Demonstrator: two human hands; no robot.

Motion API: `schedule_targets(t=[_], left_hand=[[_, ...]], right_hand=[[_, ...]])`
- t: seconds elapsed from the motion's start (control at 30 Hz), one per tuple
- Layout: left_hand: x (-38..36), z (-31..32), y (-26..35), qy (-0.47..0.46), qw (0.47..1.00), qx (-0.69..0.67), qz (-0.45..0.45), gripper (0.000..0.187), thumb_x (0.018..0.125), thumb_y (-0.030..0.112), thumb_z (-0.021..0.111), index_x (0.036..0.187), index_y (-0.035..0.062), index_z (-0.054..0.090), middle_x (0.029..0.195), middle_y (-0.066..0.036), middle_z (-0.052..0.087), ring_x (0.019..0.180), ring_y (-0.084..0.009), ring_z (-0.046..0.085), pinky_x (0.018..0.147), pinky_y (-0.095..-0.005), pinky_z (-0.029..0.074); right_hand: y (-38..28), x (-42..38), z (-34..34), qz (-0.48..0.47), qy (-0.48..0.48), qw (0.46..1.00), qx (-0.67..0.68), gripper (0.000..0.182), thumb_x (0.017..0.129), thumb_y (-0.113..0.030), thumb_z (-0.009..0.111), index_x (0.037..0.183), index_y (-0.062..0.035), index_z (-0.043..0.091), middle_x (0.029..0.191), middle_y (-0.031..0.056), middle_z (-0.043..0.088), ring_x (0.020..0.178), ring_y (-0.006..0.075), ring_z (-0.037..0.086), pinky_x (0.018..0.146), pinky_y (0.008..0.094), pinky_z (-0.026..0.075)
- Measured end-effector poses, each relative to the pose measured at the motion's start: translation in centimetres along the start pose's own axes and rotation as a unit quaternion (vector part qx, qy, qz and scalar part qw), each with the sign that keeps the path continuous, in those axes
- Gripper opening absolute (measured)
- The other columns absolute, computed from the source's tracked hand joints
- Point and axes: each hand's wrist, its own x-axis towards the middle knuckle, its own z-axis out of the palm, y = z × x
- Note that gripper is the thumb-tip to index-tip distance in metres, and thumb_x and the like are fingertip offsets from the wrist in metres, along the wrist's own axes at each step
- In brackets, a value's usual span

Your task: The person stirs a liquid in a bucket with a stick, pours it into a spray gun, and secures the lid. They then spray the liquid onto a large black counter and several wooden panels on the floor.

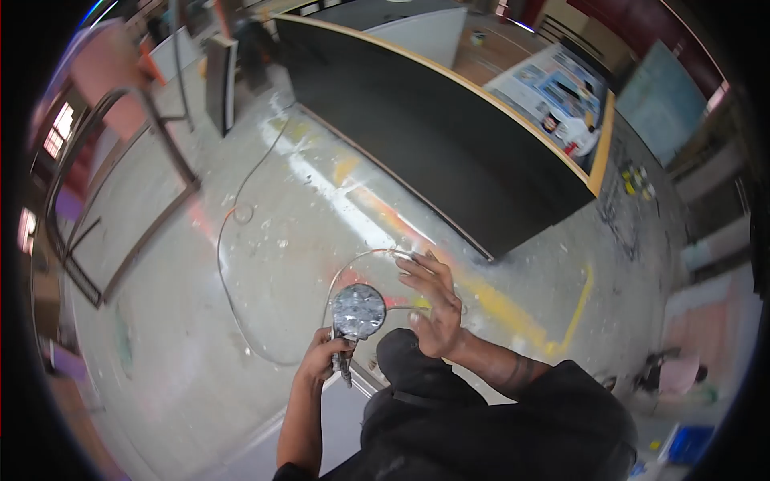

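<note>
In the lower middle of the head view, my left hand (pixel 319 357) is closed round the handle of a paint spray gun (pixel 345 365). The gun's round cup (pixel 359 311) faces up at me, its lid crusted with grey and white paint. My right hand (pixel 435 305) is raised to the right of the cup, apart from it, with fingers stretched out and spread. A thin air hose (pixel 335 271) loops up from beside the gun and passes at the right fingertips. My bent knee (pixel 401 353) shows just below the hands.
A large dark panel (pixel 425 128) with a light wooden edge stands ahead. Paint-streaked floor (pixel 289 264) lies before it, crossed by more hose (pixel 220 256). A bent metal frame (pixel 148 232) stands left. A cluttered tabletop (pixel 561 92) is behind the panel. Yellow items (pixel 638 183) lie right.
</note>
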Motion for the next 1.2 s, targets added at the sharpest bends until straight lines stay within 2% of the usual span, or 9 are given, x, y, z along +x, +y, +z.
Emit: schedule_targets(t=[0.1,0.23,0.33,0.4,0.6,0.73,0.9,1.03,1.2], left_hand=[[2.9,-3.2,3.5,-0.009,1.0,0.004,-0.012,0.015,0.074,0.008,0.066,0.086,-0.0018,0.064,0.073,-0.008,0.063,0.062,-0.016,0.057,0.055,-0.0287,0.044],[7.7,-4.8,9.0,0.016,1.0,0.002,-0.017,0.024,0.077,0.007,0.066,0.098,-0.0041,0.064,0.086,-0.013,0.068,0.075,-0.0255,0.067,0.065,-0.0345,0.053],[12.5,-7.9,12.1,-0.016,0.999,0.003,-0.029,0.03,0.08,0.008,0.065,0.108,-0.0044,0.063,0.091,-0.011,0.067,0.078,-0.0242,0.068,0.066,-0.0358,0.056],[15.2,-9.1,14.1,-0.015,0.999,0.029,-0.021,0.029,0.083,0.009,0.065,0.109,-0.0026,0.063,0.089,-0.007,0.066,0.079,-0.0181,0.066,0.063,-0.0328,0.055],[21.5,-12.9,20.4,-0.075,0.992,0.096,-0.028,0.033,0.085,0.013,0.068,0.113,-0.0028,0.059,0.105,-0.011,0.064,0.096,-0.0209,0.062,0.086,-0.0346,0.049],[26.0,-16.2,26.2,-0.205,0.74,0.622,0.156,0.082,0.08,0.021,0.073,0.144,-0.0059,0.03,0.138,-0.023,0.047,0.13,-0.0325,0.043,0.113,-0.0458,0.028],[31.9,-22.7,27.9,-0.474,0.847,0.241,-0.013,0.098,0.059,0.015,0.079,0.145,-0.0039,0.036,0.143,-0.015,0.046,0.134,-0.0284,0.041,0.115,-0.0431,0.026],[37.3,-30.0,23.9,-0.391,0.903,0.042,-0.172,0.11,0.058,0.028,0.087,0.148,-0.0027,0.033,0.15,-0.017,0.039,0.142,-0.0315,0.032,0.115,-0.0454,0.027],[36.3,-22.0,28.6,-0.688,0.694,-0.182,-0.112,0.106,0.065,0.051,0.086,0.145,0.0031,0.037,0.144,-0.02,0.041,0.137,-0.0353,0.035,0.111,-0.0468,0.032]], right_hand=[[5.2,-3.6,5.8,0.23,0.062,0.971,0.026,0.037,0.079,-0.008,0.064,0.115,-0.0058,0.067,0.109,0.0193,0.064,0.108,0.0359,0.055,0.098,0.0443,0.045],[10.3,-6.4,17.0,0.383,-0.105,0.906,0.147,0.054,0.078,-0.011,0.071,0.13,-0.0053,0.054,0.115,0.0151,0.058,0.101,0.0301,0.057,0.093,0.0421,0.045],[11.0,-2.2,22.3,0.294,-0.171,0.935,0.1,0.088,0.075,-0.015,0.076,0.146,-0.0009,0.025,0.142,0.0255,0.027,0.134,0.0467,0.033,0.106,0.0488,0.039],[12.5,0.5,27.0,0.293,-0.072,0.953,0.033,0.079,0.073,-0.001,0.069,0.142,0.001,0.03,0.141,0.0244,0.025,0.111,0.0418,0.056,0.093,0.0456,0.05],[16.2,8.4,30.6,0.303,0.06,0.951,0.017,0.065,0.067,0.009,0.059,0.13,0.0013,0.045,0.141,0.0255,0.028,0.112,0.0456,0.054,0.09,0.0464,0.05],[17.4,12.2,30.3,0.306,0.141,0.942,0.001,0.065,0.069,0.008,0.056,0.132,-0.0054,0.045,0.136,0.0215,0.038,0.104,0.0468,0.058,0.083,0.048,0.051],[17.3,16.0,31.6,0.3,0.151,0.942,0.007,0.062,0.074,0.008,0.055,0.133,-0.0058,0.045,0.133,0.0196,0.046,0.108,0.0456,0.057,0.086,0.0457,0.05],[18.5,19.2,35.4,0.313,0.226,0.922,0.039,0.046,0.083,-0.004,0.065,0.127,-0.0019,0.052,0.12,0.0251,0.057,0.11,0.0435,0.059,0.093,0.0463,0.047],[18.0,25.6,36.4,0.33,0.31,0.89,0.057,0.036,0.088,-0.003,0.063,0.124,-0.0027,0.055,0.109,0.0137,0.064,0.094,0.0237,0.065,0.083,0.0342,0.05]])
